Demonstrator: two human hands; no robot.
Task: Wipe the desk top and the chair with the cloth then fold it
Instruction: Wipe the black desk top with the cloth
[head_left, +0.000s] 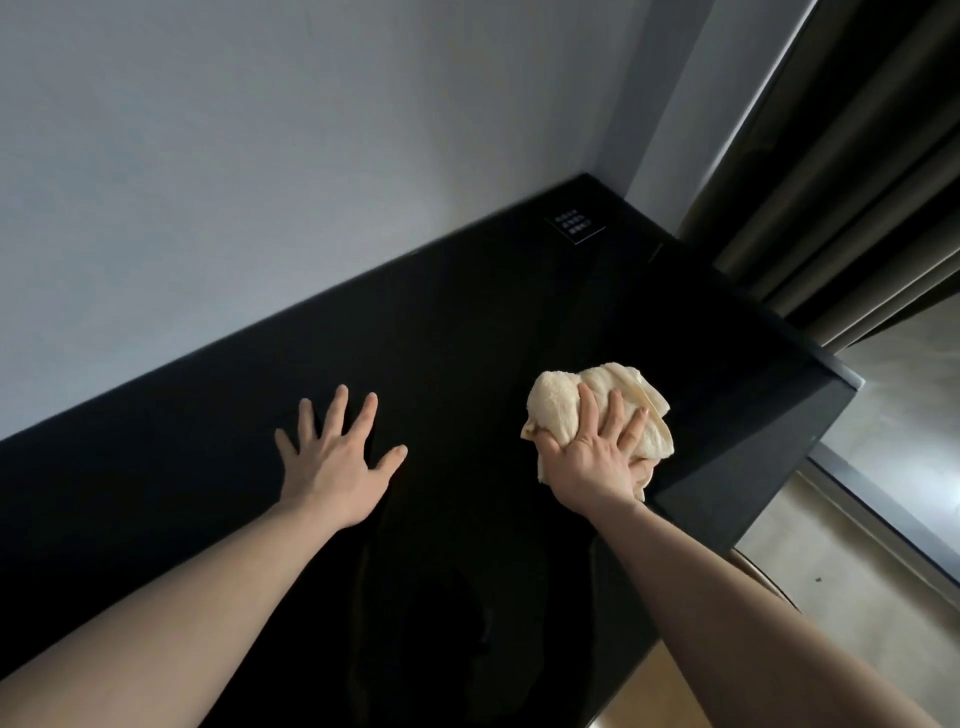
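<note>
The cloth (602, 410), a cream terry towel bunched into a loose wad, lies on the black surface (467, 322) toward its right end, and every place here is given from it.

Well to the left of the cloth, the person's left hand (337, 457) rests flat on the surface with its fingers straight and spread wide, holding nothing. Placed like that, it probably serves as a brace, taking some body weight while the other arm reaches forward.

On the cloth itself sits the right hand (592, 462), palm down, fingers (613, 415) splayed over the top of the wad, and the thumb side seems tucked into the fabric at the near edge. The hold looks meant to press the towel down and keep it gathered, so it can be pushed across the top without trailing loose. How tightly the fabric is gripped underneath cannot be told.

Beyond the cloth, toward the far corner, a small dark label (575, 224) with pale print lies on the surface near the wall. Right of the cloth the surface ends at its side edge, and further right hang dark curtains (831, 197).

Judging by this, the desk-wiping step is in hand; no chair can be clearly made out, and the folding is yet to come.
</note>
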